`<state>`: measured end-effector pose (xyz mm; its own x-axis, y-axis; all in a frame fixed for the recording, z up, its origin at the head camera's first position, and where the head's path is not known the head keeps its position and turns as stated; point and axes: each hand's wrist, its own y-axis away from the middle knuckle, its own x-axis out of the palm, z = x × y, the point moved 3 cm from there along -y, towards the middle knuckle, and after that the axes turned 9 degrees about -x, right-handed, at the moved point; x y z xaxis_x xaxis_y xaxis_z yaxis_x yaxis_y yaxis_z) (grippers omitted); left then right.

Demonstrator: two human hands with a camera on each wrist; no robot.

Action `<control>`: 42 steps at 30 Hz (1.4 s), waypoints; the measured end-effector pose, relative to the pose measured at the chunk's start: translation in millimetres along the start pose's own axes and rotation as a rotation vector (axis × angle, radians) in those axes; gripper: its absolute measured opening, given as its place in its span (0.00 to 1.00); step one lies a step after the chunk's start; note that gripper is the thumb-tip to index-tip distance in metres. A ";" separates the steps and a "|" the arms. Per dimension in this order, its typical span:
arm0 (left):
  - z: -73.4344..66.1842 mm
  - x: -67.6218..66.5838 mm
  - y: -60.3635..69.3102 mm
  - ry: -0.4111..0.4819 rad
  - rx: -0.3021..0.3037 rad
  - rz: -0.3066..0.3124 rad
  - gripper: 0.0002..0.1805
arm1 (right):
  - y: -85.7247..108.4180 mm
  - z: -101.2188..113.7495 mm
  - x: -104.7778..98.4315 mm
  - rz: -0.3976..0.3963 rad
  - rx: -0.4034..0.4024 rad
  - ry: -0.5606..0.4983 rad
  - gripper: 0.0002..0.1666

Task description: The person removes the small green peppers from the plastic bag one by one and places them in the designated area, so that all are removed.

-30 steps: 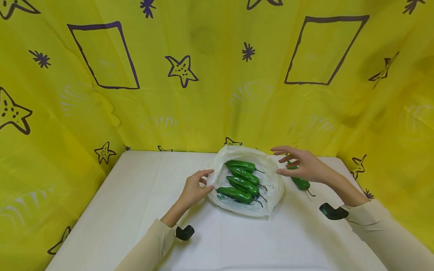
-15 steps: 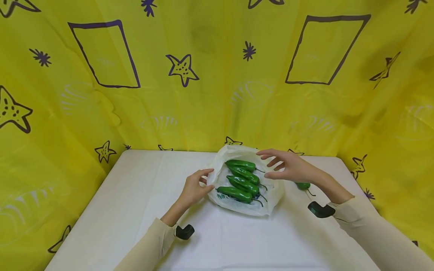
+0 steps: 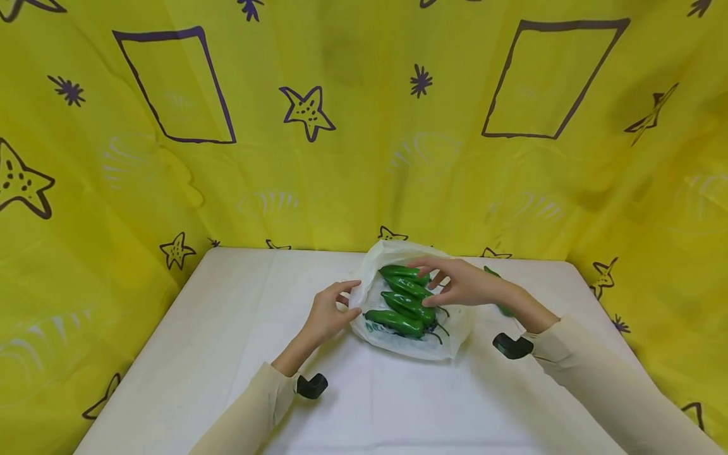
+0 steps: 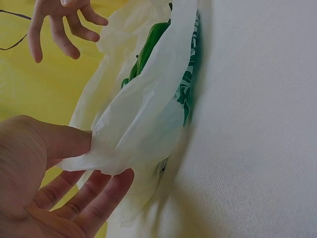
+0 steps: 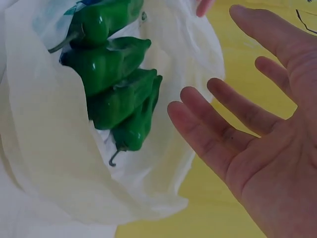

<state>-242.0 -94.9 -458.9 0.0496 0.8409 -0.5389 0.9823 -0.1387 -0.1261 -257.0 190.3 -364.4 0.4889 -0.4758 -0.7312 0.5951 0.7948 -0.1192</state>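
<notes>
A white plastic bag (image 3: 455,335) lies with its mouth spread, green print showing on it. Several glossy green peppers (image 3: 392,322) lie side by side inside, stems toward the right. My left hand (image 3: 327,313) is at the bag's left side; in the left wrist view, the rim of the bag (image 4: 143,114) passes between its thumb and fingers, which hold it lightly. My right hand (image 3: 463,281) hovers over the right part of the bag, partly covering the peppers. In the right wrist view its fingers (image 5: 198,134) are spread and hold nothing, apart from the peppers (image 5: 111,64).
Another green pepper (image 3: 503,308) lies on the white-covered table (image 3: 284,278) right of the bag, mostly hidden behind my right forearm. A yellow curtain (image 3: 352,170) with starfish drawings hangs along the back and sides. Each wrist wears a black device (image 3: 513,345).
My right hand has moved left, from beside the lone pepper to above the peppers in the bag. The left hand stays at the bag's rim. The head view has tilted slightly.
</notes>
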 end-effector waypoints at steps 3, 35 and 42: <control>-1.0 -0.4 -0.4 -0.002 0.002 0.004 0.31 | -6.6 -3.8 7.0 0.035 0.000 0.002 0.44; -2.4 -0.7 1.1 -0.012 0.031 0.005 0.31 | -37.3 -15.9 63.4 0.253 0.091 0.048 0.38; -2.3 -1.0 0.4 -0.007 0.024 0.007 0.31 | -42.3 -13.5 71.5 0.292 0.050 0.177 0.30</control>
<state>-241.2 -94.6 -456.5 0.0549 0.8365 -0.5453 0.9773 -0.1570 -0.1425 -255.9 127.7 -420.8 0.5276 -0.1547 -0.8353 0.4787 0.8665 0.1419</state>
